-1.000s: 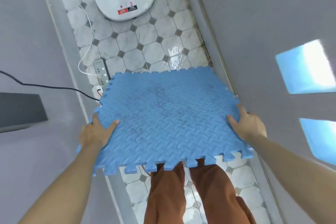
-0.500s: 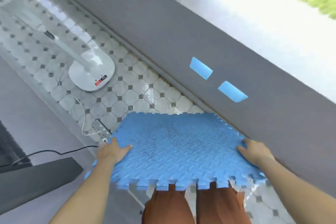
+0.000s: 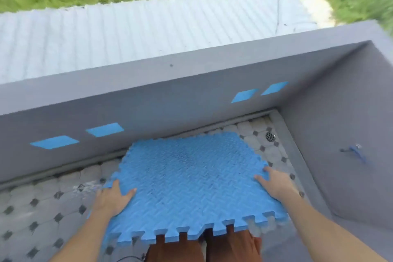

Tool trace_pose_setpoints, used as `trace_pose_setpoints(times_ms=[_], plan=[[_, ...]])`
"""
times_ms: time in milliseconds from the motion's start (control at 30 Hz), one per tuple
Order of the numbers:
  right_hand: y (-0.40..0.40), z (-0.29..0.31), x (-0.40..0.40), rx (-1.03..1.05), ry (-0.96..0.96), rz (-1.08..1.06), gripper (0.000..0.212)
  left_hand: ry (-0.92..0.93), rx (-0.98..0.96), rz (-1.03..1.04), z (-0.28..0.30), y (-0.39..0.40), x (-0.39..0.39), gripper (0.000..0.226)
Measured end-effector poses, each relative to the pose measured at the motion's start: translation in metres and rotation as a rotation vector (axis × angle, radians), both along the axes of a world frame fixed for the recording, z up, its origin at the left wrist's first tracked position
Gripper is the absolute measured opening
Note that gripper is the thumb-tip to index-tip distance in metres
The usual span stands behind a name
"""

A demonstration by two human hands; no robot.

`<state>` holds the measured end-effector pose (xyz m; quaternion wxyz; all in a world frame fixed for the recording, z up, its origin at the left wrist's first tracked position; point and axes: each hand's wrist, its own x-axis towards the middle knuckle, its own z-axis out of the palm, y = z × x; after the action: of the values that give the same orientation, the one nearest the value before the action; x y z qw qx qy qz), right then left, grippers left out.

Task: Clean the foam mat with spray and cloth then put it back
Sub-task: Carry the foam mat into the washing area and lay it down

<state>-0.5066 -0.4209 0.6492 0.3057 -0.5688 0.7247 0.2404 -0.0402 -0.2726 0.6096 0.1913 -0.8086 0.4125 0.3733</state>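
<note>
The blue foam mat (image 3: 191,185), with a ridged pattern and jigsaw edges, is held flat in front of me above the tiled floor. My left hand (image 3: 111,199) grips its left edge, thumb on top. My right hand (image 3: 274,184) grips its right edge the same way. Faint dark marks show on the mat's top surface. No spray or cloth is in view.
A grey parapet wall (image 3: 148,95) with small blue openings runs across ahead and turns along the right side. A floor drain (image 3: 270,136) sits in the tiled corner. A blue tap (image 3: 354,151) sticks out of the right wall. A corrugated roof (image 3: 127,34) and grass lie beyond.
I have turned to the right with the mat in both hands. The fan and power strip have left the view; the wall corner, drain, roof and grass have come in.
</note>
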Motion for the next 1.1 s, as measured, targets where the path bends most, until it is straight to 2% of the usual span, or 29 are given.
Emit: trace_pose_setpoints(times_ms=[100,300,433,600,767,933,1100], plan=[[0.028,0.008,-0.088,-0.031,0.006,-0.203,0.069,0.020,-0.014,-0.189,-0.007,-0.059,-0.067,0.083],[0.087,0.011,-0.231,-0.053,0.085,-0.516,0.066,0.067,0.034,-0.416,-0.032,-0.156,-0.207,0.107],[0.117,-0.007,-0.286,-0.036,0.096,-0.703,0.064,0.059,-0.001,-0.580,-0.023,-0.204,-0.300,0.107],[0.151,-0.069,-0.309,-0.019,0.098,-0.933,0.067,0.043,-0.008,-0.773,-0.047,-0.266,-0.372,0.126],[0.148,-0.177,-0.312,-0.006,0.132,-1.063,0.064,0.046,-0.040,-0.954,-0.142,-0.341,-0.433,0.130],[0.143,-0.313,-0.301,-0.115,0.120,-1.208,0.063,0.030,-0.063,-1.090,-0.277,-0.387,-0.477,0.115],[0.149,-0.446,-0.266,-0.212,0.141,-1.377,0.062,-0.010,0.064,-1.157,-0.417,-0.406,-0.475,0.122]])
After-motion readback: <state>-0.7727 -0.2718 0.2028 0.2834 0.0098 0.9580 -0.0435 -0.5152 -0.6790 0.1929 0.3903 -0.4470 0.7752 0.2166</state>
